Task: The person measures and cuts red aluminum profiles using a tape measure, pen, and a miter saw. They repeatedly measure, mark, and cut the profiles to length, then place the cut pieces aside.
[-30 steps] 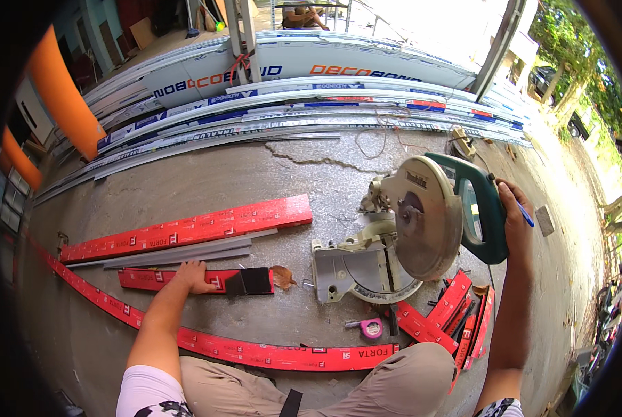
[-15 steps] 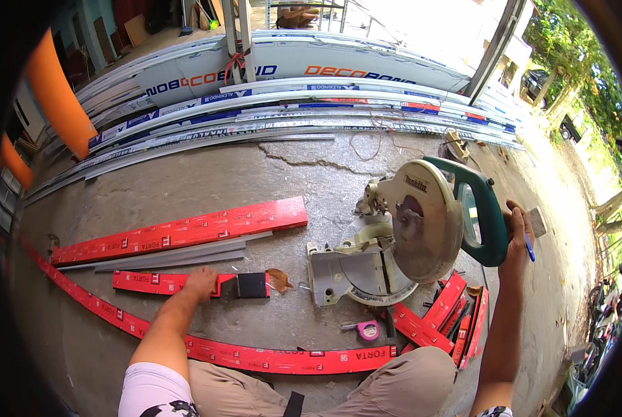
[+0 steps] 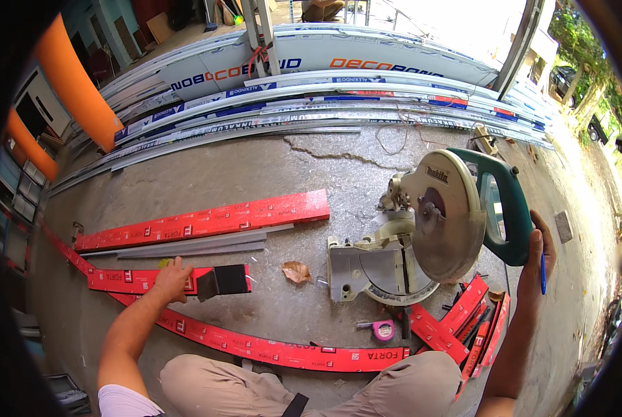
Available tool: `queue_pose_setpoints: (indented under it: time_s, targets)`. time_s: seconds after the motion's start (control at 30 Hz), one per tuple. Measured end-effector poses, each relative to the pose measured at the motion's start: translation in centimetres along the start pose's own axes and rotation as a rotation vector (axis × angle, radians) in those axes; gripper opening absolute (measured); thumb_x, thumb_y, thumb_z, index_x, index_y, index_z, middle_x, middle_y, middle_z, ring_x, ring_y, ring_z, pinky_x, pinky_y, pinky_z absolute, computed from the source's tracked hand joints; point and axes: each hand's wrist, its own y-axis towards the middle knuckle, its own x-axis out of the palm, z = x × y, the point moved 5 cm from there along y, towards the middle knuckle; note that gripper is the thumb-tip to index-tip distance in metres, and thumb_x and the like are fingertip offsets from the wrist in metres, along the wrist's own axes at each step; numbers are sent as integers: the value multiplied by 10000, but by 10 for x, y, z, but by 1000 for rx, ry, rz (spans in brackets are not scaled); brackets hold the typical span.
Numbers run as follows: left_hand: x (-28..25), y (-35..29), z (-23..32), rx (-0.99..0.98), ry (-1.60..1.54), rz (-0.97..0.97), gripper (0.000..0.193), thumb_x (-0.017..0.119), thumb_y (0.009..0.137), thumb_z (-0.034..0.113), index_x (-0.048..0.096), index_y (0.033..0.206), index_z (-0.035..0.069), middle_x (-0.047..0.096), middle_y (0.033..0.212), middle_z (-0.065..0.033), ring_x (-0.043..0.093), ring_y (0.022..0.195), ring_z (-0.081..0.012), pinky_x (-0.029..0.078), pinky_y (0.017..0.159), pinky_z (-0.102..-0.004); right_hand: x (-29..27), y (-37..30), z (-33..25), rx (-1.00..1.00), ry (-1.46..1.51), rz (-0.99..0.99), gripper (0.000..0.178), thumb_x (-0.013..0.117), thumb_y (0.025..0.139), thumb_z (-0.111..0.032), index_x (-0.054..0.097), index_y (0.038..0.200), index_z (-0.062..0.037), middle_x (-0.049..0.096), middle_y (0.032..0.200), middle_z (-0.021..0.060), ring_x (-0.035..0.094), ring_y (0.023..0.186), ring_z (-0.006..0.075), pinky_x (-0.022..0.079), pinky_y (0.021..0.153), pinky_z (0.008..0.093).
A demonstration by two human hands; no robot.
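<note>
My left hand is closed over a short red-wrapped bar lying low over the floor. A black section and a dark grey flap show at the bar's right end. At the right, my right hand is at the green handle of a mitre saw, fingers curled at its lower end. A blue pen sticks out by that hand's fingers. The saw's round blade and guard stand above its grey base.
Beyond the left hand lie a thick red-wrapped bar and grey metal strips. A long red strip crosses before my knees. A pink tape measure, red offcuts and a dry leaf surround the saw. Long profiles are stacked behind.
My left hand has shifted the short red bar leftward, away from the saw and the dry leaf. My right hand stays at the saw handle. The whole view has shifted slightly.
</note>
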Motion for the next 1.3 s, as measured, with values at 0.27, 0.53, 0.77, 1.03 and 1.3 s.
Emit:
queue_pose_setpoints:
  time_s: [0.27, 0.53, 0.77, 1.03, 1.3]
  targets:
    - [60, -180, -48, -212, -123, -130, 1010, 1020, 452, 298, 476, 1269, 58, 504, 1245, -222, 551, 1198, -436, 529, 992, -529, 1, -114, 123, 336, 71, 245, 467, 479, 1113, -372, 586, 1337, 24, 717, 1058, 119, 696, 887, 183, 556, 775, 347]
    - [241, -300, 13, -60, -303, -347, 780, 926, 674, 321, 545, 1305, 65, 539, 1240, -207, 562, 1207, -433, 521, 980, -519, 51, -343, 167, 208, -671, -427, 362, 736, 945, -154, 640, 1253, 9, 685, 863, 65, 653, 780, 144, 526, 709, 318]
    - [308, -285, 79, -126, -486, -367, 725, 876, 738, 323, 540, 1330, 76, 514, 1312, -212, 533, 1258, -443, 471, 1029, -556, 59, -349, 167, 317, -685, -566, 370, 732, 946, -156, 632, 1260, 13, 689, 892, 64, 655, 813, 141, 527, 745, 315]
    - [162, -200, 111, 28, -447, 209, 768, 869, 742, 351, 512, 1363, 74, 471, 1399, -223, 500, 1300, -453, 427, 1077, -583, 38, -323, 170, 958, -74, -359, 379, 729, 948, -158, 623, 1268, 18, 694, 925, 63, 656, 851, 137, 528, 787, 312]
    - [31, -56, 53, 86, -220, 401, 1168, 942, 610, 507, 364, 1515, 47, 437, 1487, -244, 430, 1379, -462, 311, 1193, -587, 41, -228, 183, 673, 235, -17, 249, 712, 950, -73, 612, 1158, 21, 663, 909, 28, 620, 838, 103, 493, 777, 253]
